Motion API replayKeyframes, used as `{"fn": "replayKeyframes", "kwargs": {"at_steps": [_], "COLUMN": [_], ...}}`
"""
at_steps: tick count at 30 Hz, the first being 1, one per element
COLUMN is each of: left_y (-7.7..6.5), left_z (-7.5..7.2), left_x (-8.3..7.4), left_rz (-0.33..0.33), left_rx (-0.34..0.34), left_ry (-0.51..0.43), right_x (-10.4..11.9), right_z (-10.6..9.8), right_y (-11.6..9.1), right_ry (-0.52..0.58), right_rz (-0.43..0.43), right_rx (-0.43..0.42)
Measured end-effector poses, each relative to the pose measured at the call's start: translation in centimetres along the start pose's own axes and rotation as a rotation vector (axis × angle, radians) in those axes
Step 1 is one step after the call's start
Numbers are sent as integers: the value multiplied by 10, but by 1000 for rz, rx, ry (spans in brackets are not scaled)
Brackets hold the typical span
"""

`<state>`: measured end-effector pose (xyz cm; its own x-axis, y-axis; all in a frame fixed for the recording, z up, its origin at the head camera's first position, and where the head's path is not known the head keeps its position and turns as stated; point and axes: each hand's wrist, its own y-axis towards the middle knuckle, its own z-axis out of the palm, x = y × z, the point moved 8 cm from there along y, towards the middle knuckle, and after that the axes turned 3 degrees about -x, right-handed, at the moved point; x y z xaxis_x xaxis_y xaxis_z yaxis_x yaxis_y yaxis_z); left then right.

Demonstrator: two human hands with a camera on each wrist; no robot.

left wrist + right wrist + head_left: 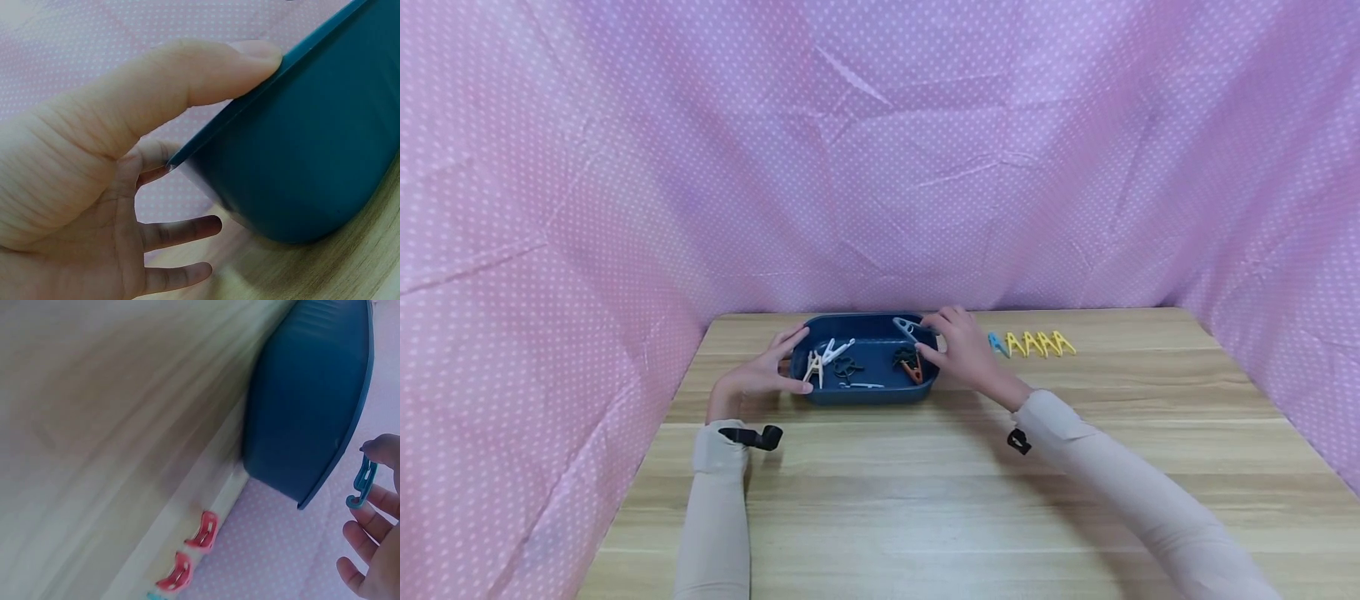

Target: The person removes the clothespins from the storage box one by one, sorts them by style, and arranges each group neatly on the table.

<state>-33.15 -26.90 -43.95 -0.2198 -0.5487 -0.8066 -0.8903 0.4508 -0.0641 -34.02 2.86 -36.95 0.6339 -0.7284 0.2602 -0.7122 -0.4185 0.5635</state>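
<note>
At the back of the table, a dark blue basin (865, 397) holds several spring clips. My left hand (765, 371) spans the basin's left end, thumb on the near rim and index finger at the far corner; the left wrist view shows the thumb (256, 53) against the rim and lower fingers spread outside. My right hand (964, 350) pinches a blue-grey clip (905, 327) over the basin's right end. That clip (364, 482) looks teal in the right wrist view. In the basin lie a white clip (833, 352), a beige clip (814, 367), dark green clips (847, 367) and an orange clip (913, 372).
Right of the basin, a row along the table's back has a blue clip (997, 342) and several yellow clips (1030, 343). Two red clips (204, 532) show in the right wrist view. A pink dotted curtain (880, 167) hangs behind the wooden table (887, 483).
</note>
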Motion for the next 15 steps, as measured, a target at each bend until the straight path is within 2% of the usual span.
{"fn": "replayKeyframes", "kwargs": {"at_steps": [9, 15], "left_y": [1, -1], "left_z": [0, 0], "left_x": [1, 0], "left_rz": [-4, -5], "left_rx": [0, 5], "left_ry": [-35, -10], "right_x": [-22, -36], "right_z": [-21, -30], "right_y": [-17, -29], "right_ry": [0, -38], "right_rz": [36, 30], "right_rx": [-75, -119]}}
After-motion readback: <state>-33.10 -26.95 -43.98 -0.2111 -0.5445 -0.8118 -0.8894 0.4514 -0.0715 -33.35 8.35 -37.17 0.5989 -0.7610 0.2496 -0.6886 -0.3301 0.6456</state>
